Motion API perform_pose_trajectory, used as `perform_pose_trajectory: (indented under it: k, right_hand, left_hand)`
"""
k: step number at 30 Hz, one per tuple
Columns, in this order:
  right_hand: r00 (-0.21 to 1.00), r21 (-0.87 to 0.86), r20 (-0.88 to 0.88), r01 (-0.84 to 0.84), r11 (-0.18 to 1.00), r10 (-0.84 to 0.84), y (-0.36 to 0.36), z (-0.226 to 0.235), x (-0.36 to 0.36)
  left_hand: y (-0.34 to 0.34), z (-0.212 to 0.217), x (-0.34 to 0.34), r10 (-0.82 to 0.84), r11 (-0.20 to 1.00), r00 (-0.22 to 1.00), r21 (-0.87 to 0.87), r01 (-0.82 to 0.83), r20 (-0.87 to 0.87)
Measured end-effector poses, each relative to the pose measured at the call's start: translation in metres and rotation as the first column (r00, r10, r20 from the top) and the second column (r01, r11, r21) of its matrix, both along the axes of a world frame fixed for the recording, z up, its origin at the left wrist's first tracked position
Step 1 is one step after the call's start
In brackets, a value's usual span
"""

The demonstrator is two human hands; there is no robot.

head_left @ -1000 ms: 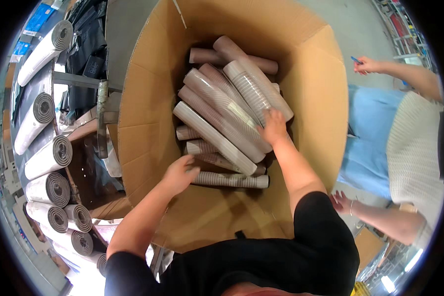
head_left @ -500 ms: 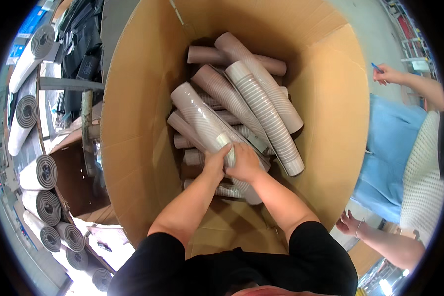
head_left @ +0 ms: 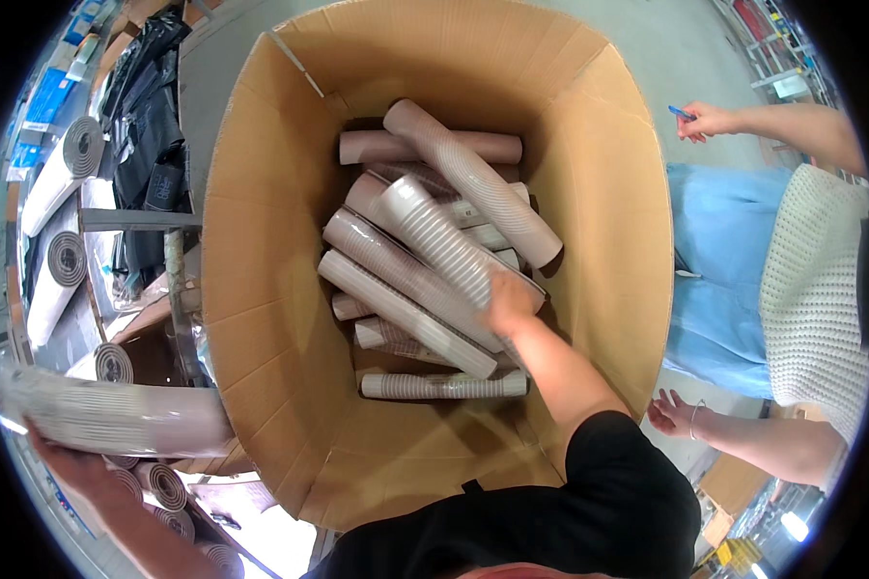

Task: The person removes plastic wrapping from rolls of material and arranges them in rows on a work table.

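Off to the left, outside the box, a plastic-wrapped roll [head_left: 126, 417] lies across my left hand [head_left: 72, 468], blurred by motion. The hand holds it from its near side, and most of the fingers are behind the roll. My right hand [head_left: 512, 303] reaches into the large cardboard box [head_left: 623, 241] and grips the lower end of a pale ridged roll [head_left: 439, 246]. That roll slants over other wrapped rolls. Beside it are a brownish striped roll [head_left: 406, 270] and a thin pale roll [head_left: 406, 311]. Another patterned roll [head_left: 473, 183] leans across the pile's far side.
Left of the box, grey-and-white coiled rolls [head_left: 66, 261] rest on a rack with a metal bar [head_left: 140, 219]. Black plastic bags [head_left: 150, 164] hang behind it. At the right stands a person in a white knit top [head_left: 816, 280], with a blue pen [head_left: 682, 113] in one hand.
My left hand has left the pile and swung out left with a wrapped roll. My right hand has moved right, onto the pale ridged roll, which has shifted left. The view has shifted too.
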State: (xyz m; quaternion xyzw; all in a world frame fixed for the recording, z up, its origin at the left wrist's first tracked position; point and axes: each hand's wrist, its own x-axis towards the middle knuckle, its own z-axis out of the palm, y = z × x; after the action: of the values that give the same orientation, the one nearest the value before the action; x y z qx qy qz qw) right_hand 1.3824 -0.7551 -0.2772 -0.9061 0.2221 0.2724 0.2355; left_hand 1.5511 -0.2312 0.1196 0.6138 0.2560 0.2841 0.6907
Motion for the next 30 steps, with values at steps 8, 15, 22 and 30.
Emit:
perform_pose_trajectory:
  k: [8,15,22,30]
  right_hand:
    - [0.933,-0.380,0.357,0.189,0.906,-0.045,-0.065,-0.022,0.076]
    - [0.990,-0.100,-0.037,0.131,0.986,-0.135,-0.115,-0.048,0.106]
    - [0.991,0.162,0.003,0.133,0.978,-0.135,-0.018,-0.015,0.011]
    - [0.971,0.082,0.195,0.127,0.989,-0.141,0.041,-0.025,-0.050]
  left_hand:
    - [0.134,-0.005,0.028,0.252,0.829,0.838,0.554,0.071,-0.484]
    - [-0.006,-0.075,-0.006,0.148,-0.316,0.985,0.948,-0.038,0.088]
    - [-0.290,-0.269,0.074,-0.645,-0.091,0.719,0.960,0.265,-0.259]
    - [-0.411,-0.469,0.232,-0.108,-0.621,0.464,0.424,0.660,-0.879]
